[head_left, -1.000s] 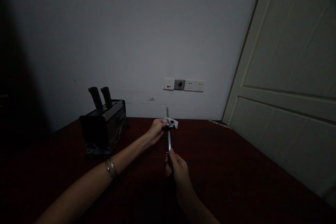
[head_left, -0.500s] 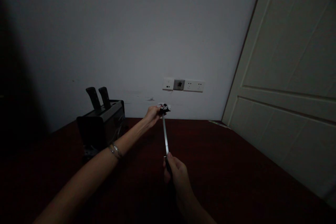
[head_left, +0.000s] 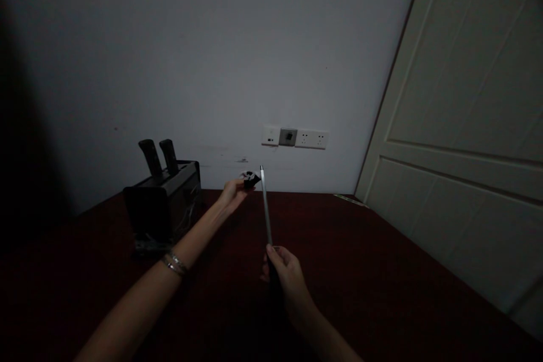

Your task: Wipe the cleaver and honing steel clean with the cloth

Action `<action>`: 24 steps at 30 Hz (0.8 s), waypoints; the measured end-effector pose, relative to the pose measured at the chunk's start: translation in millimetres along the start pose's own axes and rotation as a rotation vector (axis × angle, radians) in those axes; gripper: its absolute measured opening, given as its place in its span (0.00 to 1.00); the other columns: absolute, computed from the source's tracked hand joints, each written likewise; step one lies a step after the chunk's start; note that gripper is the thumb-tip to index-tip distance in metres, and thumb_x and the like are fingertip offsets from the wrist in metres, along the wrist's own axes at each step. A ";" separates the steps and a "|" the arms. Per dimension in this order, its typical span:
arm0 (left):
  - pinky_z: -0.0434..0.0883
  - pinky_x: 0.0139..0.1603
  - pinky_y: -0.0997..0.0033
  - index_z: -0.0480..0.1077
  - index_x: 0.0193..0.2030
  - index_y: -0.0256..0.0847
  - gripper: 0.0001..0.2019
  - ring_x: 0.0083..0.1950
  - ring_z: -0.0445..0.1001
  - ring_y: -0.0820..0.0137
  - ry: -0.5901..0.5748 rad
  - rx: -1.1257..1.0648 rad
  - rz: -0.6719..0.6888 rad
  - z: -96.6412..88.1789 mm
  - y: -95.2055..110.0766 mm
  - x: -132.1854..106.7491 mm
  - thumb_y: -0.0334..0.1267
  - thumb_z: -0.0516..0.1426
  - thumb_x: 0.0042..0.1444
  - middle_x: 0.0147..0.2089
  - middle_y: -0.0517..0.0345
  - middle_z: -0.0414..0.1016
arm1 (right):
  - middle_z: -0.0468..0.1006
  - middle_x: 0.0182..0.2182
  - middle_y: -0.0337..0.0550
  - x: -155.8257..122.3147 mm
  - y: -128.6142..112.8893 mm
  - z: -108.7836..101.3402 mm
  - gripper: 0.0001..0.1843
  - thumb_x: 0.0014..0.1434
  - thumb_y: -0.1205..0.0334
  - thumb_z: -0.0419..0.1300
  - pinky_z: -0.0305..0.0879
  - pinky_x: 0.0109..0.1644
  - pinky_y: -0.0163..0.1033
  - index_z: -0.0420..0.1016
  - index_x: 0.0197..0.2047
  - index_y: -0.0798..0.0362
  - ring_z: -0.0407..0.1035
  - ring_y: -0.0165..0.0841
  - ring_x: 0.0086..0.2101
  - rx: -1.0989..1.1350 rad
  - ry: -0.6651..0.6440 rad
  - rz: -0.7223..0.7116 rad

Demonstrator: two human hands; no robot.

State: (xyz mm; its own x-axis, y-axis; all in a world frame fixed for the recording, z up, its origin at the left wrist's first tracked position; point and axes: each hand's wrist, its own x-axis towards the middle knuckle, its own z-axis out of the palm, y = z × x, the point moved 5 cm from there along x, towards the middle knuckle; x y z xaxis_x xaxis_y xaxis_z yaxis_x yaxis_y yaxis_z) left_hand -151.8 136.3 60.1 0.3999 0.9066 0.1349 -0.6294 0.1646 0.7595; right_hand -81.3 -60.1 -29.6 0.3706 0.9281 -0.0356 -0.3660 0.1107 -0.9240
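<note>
Near, the right hand (head_left: 289, 274) wraps its grip around the dark handle (head_left: 274, 278) of a metal rod (head_left: 266, 212), slanting up above the bench (head_left: 339, 254). Farther and left, the left hand (head_left: 231, 194) pinches a black-and-white cloth (head_left: 251, 180) just beside the rod's far tip. Over the shaft a moment ago, the cloth has come off leftward; any rubbing has probably paused.

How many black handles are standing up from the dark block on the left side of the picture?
2. The left handle and the right handle rise side by side from the top of the block; others could be hidden in the dark.
</note>
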 end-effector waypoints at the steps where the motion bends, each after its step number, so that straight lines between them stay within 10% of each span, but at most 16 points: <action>1: 0.70 0.37 0.70 0.69 0.29 0.32 0.08 0.32 0.72 0.70 -0.005 0.002 -0.014 -1.8 -5.0 -4.5 0.22 0.51 0.42 0.30 0.51 0.73 | 0.66 0.16 0.31 0.4 -0.4 -0.1 0.26 0.36 0.43 0.66 0.63 0.21 0.30 0.63 0.26 0.55 0.64 0.24 0.16 0.010 -0.005 0.005; 10: 0.70 0.34 0.74 0.70 0.27 0.29 0.07 0.30 0.72 0.72 -0.051 0.032 -0.052 -13.4 -23.0 -33.2 0.20 0.53 0.42 0.29 0.51 0.73 | 0.74 0.18 0.38 -1.2 -12.5 -2.7 0.25 0.41 0.42 0.63 0.44 0.10 0.26 0.61 0.28 0.56 0.51 0.18 0.08 -0.104 -0.060 -0.141; 24: 0.67 0.41 0.72 0.73 0.30 0.26 0.08 0.36 0.72 0.69 -0.185 0.126 -0.086 -9.4 -23.6 -48.8 0.23 0.57 0.41 0.34 0.47 0.75 | 0.75 0.21 0.41 11.1 -7.6 -19.2 0.24 0.42 0.45 0.64 0.55 0.16 0.28 0.73 0.32 0.59 0.59 0.22 0.15 0.008 -0.038 -0.075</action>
State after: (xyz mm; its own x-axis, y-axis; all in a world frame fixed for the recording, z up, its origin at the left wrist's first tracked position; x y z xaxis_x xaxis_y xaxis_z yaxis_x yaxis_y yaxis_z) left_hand -162.6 91.8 29.6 0.5710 0.8027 0.1723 -0.5041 0.1772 0.8453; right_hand -58.0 -57.5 -30.3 0.3644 0.9300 0.0484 -0.3454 0.1833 -0.9204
